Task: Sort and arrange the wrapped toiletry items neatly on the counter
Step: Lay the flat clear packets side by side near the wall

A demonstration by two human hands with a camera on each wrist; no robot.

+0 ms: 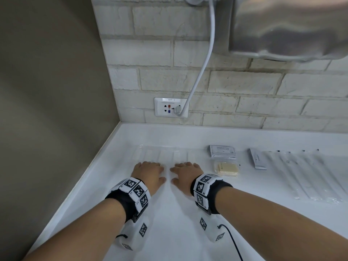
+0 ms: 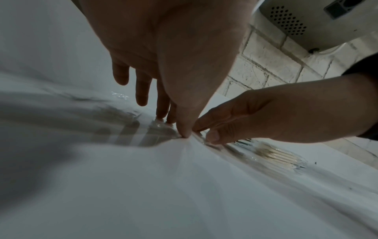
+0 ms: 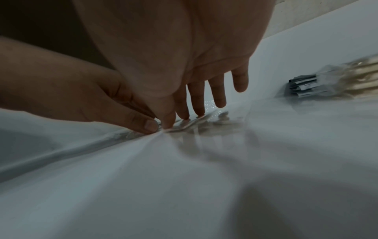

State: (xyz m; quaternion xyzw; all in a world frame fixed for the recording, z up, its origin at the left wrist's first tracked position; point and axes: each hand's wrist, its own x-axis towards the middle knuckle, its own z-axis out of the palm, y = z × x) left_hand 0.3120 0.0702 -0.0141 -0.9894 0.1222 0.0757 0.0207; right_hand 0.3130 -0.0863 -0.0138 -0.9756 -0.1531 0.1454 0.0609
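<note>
A row of clear-wrapped white packets [image 1: 163,155] lies flat on the white counter [image 1: 169,223], near the back left. My left hand [image 1: 150,169] and right hand [image 1: 185,169] sit side by side at the row's near edge. In the left wrist view the left hand [image 2: 169,119] has straight fingers, and its tips and thumb touch the plastic edge [image 2: 161,127]. The right hand [image 3: 178,118] does the same on its wrap [image 3: 190,124]. Neither hand holds anything. To the right lie a stack of grey shampoo sachets [image 1: 223,151], a packet of yellowish pieces [image 1: 227,168] and a slim grey sachet [image 1: 257,159].
Several long clear-wrapped sticks [image 1: 310,176] fan out at the far right. A wall socket [image 1: 171,107] with a white cable [image 1: 205,59] sits above the counter's back edge. A steel dryer [image 1: 288,27] hangs top right. A beige wall [image 1: 47,91] closes the left side.
</note>
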